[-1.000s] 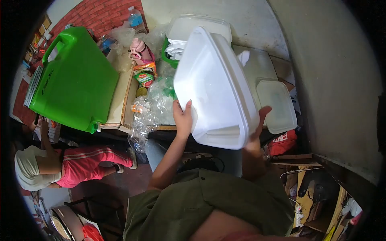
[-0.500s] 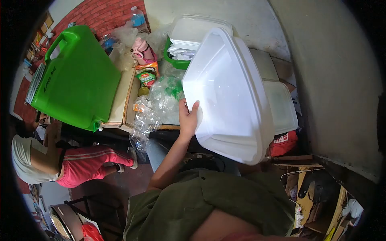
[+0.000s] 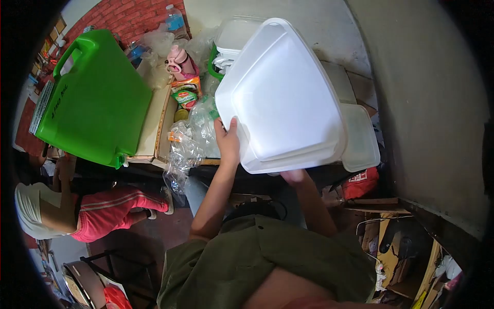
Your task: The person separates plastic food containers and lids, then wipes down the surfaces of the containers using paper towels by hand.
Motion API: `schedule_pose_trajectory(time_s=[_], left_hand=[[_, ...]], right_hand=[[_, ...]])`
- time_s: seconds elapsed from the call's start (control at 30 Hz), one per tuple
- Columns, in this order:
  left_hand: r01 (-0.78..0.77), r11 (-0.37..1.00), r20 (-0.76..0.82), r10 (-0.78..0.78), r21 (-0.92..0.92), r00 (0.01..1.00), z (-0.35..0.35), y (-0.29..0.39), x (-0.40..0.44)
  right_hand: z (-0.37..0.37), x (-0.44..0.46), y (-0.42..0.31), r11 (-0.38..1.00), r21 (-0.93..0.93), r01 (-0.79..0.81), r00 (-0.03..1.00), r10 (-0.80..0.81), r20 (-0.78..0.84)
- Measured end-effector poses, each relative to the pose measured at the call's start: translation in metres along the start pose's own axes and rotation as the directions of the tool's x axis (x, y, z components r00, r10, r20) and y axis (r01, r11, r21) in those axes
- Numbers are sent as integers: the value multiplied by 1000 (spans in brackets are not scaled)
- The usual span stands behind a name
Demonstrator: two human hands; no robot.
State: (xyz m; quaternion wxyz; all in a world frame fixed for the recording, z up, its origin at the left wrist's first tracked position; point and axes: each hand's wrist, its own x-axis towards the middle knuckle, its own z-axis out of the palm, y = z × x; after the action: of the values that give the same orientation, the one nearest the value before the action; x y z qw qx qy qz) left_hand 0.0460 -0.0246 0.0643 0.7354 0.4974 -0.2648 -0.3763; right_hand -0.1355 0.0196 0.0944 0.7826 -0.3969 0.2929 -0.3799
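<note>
Gripping the tub (image 3: 288, 98) by its rim, the left hand (image 3: 228, 143) holds it tilted near the bags (image 3: 202, 131). The right hand (image 3: 294, 176) is mostly hidden beneath; I cannot tell its grip. Weak support there could let the tub twist into the bags.

Brick-patterned wall (image 3: 126, 18), seemingly reddish floor (image 3: 176, 221)
</note>
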Motion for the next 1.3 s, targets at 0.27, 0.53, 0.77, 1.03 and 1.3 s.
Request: schedule_pose_trajectory(time_s=[0.27,0.53,0.77,1.03,1.3], left_hand=[[-173,965,-68,189,198,980,-26,-13,3],[-212,951,-111,242,227,964,-51,4,-4],[-99,994,-57,101,43,993,-71,17,-12],[355,934,265,-330,-49,906,-96,32,-36],[294,949,159,-275,-115,948,-132,38,-48]], right_hand=[[-25,-29,-20,960,202,195,978,-174,-119],[-15,-51,-90,934,129,334,935,-310,-175],[-17,-40,-80,749,-629,208,728,-548,-412],[-80,-17,-53,617,-776,132,676,-628,-385],[-102,25,-66,529,-822,210,623,-721,-305]])
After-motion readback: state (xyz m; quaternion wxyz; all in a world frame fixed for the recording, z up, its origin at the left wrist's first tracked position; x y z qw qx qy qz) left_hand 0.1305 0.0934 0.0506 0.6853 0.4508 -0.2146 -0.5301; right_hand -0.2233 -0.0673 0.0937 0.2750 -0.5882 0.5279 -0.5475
